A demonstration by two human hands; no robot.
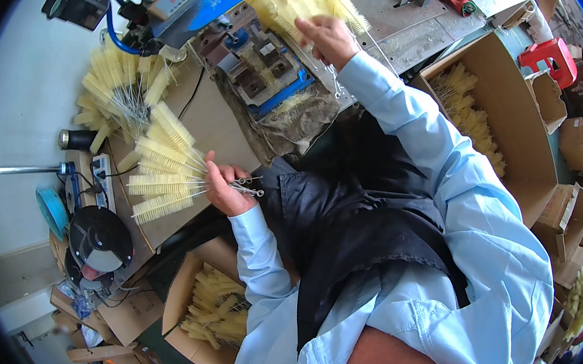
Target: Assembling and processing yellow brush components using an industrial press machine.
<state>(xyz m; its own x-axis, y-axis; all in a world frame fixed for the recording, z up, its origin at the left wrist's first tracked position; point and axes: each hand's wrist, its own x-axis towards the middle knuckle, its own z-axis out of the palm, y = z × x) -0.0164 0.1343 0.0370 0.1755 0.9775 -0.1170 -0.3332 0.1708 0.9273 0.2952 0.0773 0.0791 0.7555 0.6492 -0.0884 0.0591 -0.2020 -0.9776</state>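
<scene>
My left hand (226, 186) is closed round the wire stems of several bottle brushes (164, 164). Their pale yellow bristle heads fan out to the left, and the looped wire ends stick out on the right of the hand. Farther off, my right hand (327, 39) is over a pile of similar brushes (281, 2) on the metal bench. Its fingers are curled; what they hold, if anything, I cannot make out. Wire stems with looped ends show just below that hand. Between the hands stands a machine fixture (260, 67) with metal blocks and a blue base.
Another brush heap (122, 85) lies on the table at the left. Cardboard boxes of brushes stand at the right (530, 142) and lower left (182, 298). A blue machine head (207, 5) overhangs the fixture. A black round device (100, 241) and cables sit at the left edge.
</scene>
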